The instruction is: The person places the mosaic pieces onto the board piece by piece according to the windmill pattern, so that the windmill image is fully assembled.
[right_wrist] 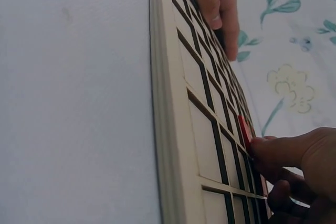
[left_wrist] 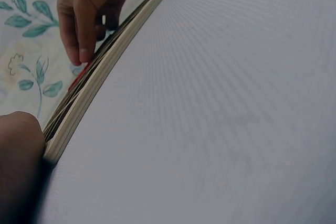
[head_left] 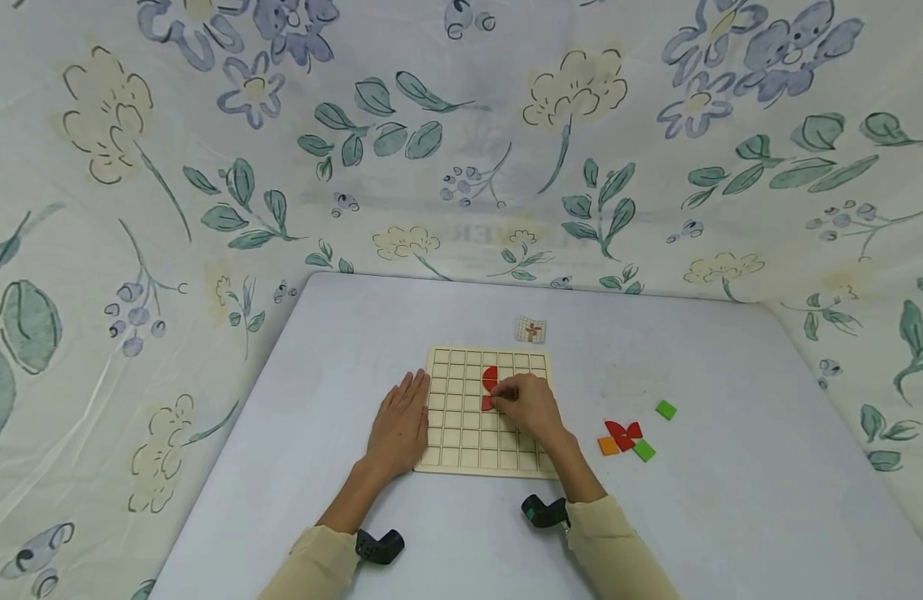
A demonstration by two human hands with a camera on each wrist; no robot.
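A pale wooden grid board point(head_left: 450, 429) lies on the table, divided into small square cells. My left hand point(head_left: 401, 421) rests along its left edge with the fingers straight. Over the board's right half, my right hand point(head_left: 527, 406) pinches a red quarter-circle tile point(head_left: 487, 403) at a cell between thumb and fingertips. Just above that tile, two more red tiles point(head_left: 491, 377) sit in neighbouring cells, together making a half circle. From the side, in the right wrist view, the red tile point(right_wrist: 245, 131) shows at the thumb tip, its lower part hidden by the fingers.
Right of the board lie several red tiles point(head_left: 619, 432), an orange square tile point(head_left: 608, 446) and a green square tile point(head_left: 645, 450). Another green tile point(head_left: 666, 409) lies farther right. Behind the board is a small pattern card point(head_left: 531, 330). A flowered cloth point(head_left: 469, 200) hangs behind the table.
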